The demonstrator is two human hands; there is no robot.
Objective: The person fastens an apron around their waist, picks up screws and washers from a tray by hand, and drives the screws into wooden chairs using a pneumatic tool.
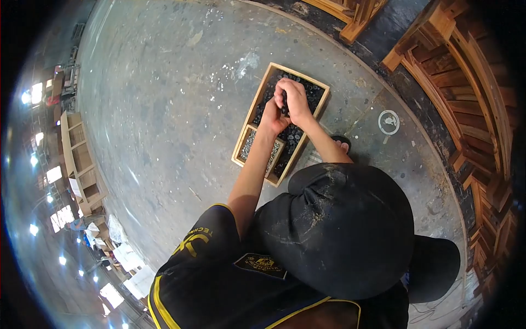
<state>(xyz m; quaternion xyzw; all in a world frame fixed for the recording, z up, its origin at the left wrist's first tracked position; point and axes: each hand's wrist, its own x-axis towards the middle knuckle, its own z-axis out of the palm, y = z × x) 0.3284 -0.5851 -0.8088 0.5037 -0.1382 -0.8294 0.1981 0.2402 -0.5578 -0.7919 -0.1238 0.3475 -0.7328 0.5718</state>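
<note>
A shallow wooden box point(258, 94) lies on the floor in front of me. Small black round parts point(314, 94) fill most of it, and a divided-off corner holds small silvery pieces of hardware point(248, 145), too small to name. Over the black parts, my left hand point(273, 117) is cupped with its fingers curled. My right hand point(296, 100) bends over it from the right, touching or nearly touching it. Some black parts show between the two palms; the fingers partly hide them.
Grey stained concrete floor point(164, 98) surrounds the box. My bent knee point(339, 230) in black cloth is close below it. A white ring-shaped mark point(389, 122) is on the floor to the right. Stacked wooden frames point(466, 98) stand along the right; a wooden rack point(82, 159) is far left.
</note>
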